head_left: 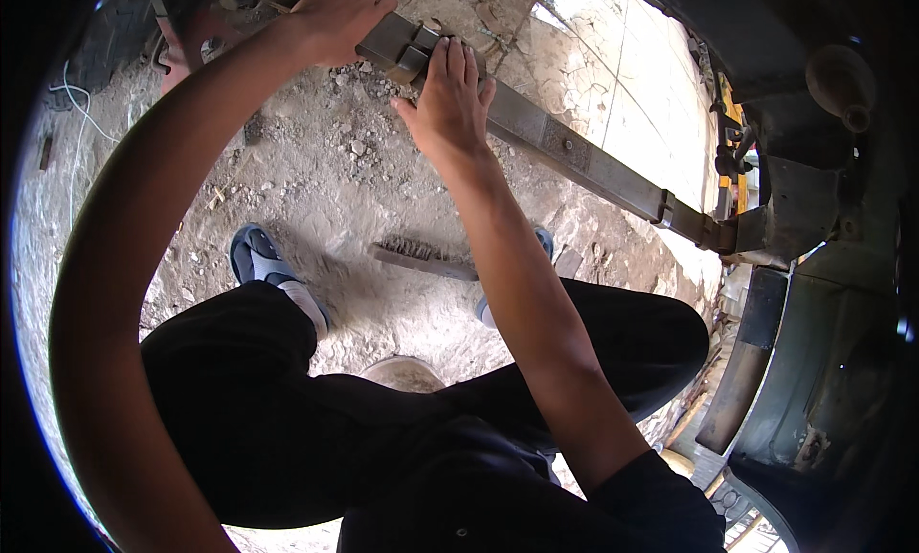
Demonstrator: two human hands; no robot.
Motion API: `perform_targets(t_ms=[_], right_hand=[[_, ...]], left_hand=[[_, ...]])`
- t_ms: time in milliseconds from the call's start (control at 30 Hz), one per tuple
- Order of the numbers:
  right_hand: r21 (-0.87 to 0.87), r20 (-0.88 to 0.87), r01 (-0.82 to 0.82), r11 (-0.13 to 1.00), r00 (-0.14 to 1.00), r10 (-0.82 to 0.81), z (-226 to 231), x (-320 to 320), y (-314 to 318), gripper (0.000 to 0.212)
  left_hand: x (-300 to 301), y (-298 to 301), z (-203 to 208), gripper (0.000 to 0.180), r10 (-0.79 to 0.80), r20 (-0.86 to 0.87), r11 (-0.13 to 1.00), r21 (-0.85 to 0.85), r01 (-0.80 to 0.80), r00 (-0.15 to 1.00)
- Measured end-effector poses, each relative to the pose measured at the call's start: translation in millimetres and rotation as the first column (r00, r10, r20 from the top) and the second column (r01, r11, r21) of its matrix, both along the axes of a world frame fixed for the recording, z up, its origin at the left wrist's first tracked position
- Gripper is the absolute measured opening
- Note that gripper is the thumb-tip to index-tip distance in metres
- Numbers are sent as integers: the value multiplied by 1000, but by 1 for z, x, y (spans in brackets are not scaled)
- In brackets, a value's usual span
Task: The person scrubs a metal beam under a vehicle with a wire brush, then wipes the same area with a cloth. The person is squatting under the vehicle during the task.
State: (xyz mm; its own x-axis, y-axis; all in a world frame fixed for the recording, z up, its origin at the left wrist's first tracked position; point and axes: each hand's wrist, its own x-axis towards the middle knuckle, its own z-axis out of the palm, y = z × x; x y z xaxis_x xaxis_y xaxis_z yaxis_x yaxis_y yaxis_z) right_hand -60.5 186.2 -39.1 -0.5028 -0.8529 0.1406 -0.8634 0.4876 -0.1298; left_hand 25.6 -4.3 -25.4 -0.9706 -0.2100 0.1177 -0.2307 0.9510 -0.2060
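Observation:
A long dark metal bar (574, 156), looking like a vehicle's leaf spring with metal clips around it, runs from the upper left down to a bracket at the right. My left hand (340, 22) lies over its upper-left part, fingers curled across the bar near the picture's top edge. Just right of it, my right hand (452, 108) rests on the bar beside a metal clip (417, 51). Its fingers stretch flat over the metal and the thumb stands apart. The underside of the bar below both hands is hidden.
Between my feet, a brush (423, 258) with dark bristles lies on the dusty, gravelly ground. Dark vehicle bodywork (814, 361) rises along the right side. A reddish metal piece (191, 45) stands at the upper left, near a thin white cord (75, 89).

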Motion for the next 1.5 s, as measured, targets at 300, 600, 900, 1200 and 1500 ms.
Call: perform_targets(t_ms=[300,600,900,1200,1500], right_hand=[[-87,-69,-97,991,993,91,-7,-6,10,95],[21,-36,-58,998,998,58,-2,7,23,95],[-50,-55,-78,996,996,75,-2,-6,11,91],[-73,1,-50,996,999,50,0,-7,3,88],[-82,21,-55,995,998,57,1,-4,11,87]], left_hand=[[-1,1,6,80,10,41,999,36,-12,999],[-2,2,-2,82,-8,12,1000,-13,8,1000],[-1,8,8,83,29,47,999,13,-30,998],[1,5,9,83,14,37,1000,8,-14,999],[-3,7,14,83,33,85,999,-8,-33,996]])
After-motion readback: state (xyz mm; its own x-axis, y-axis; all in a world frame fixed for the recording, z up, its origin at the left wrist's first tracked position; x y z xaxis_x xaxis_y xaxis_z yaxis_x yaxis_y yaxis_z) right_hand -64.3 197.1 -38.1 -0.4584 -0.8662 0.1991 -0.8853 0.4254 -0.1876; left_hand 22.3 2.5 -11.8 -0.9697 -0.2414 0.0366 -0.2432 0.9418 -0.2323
